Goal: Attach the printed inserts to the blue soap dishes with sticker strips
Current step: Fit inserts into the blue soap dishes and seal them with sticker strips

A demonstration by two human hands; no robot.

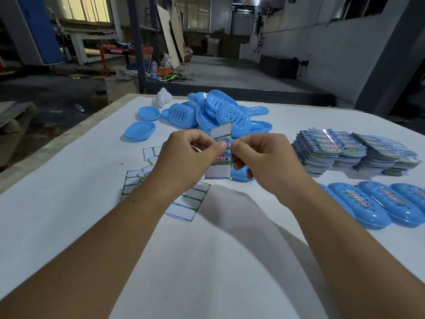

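Printed insert (220, 155), Chinese text, pinched by both hands

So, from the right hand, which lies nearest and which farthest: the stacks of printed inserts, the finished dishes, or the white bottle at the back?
1. Stacks of printed inserts, just to the right of the right hand.
2. Finished dishes, at the table's right edge, toward the person.
3. White bottle, far back left.

A white cloth (69, 203) covers the table. At its far edge stands a small white figure (163, 96). Beyond, on the concrete floor, leaning boards (170, 35) and a red metal frame (119, 52) stand.
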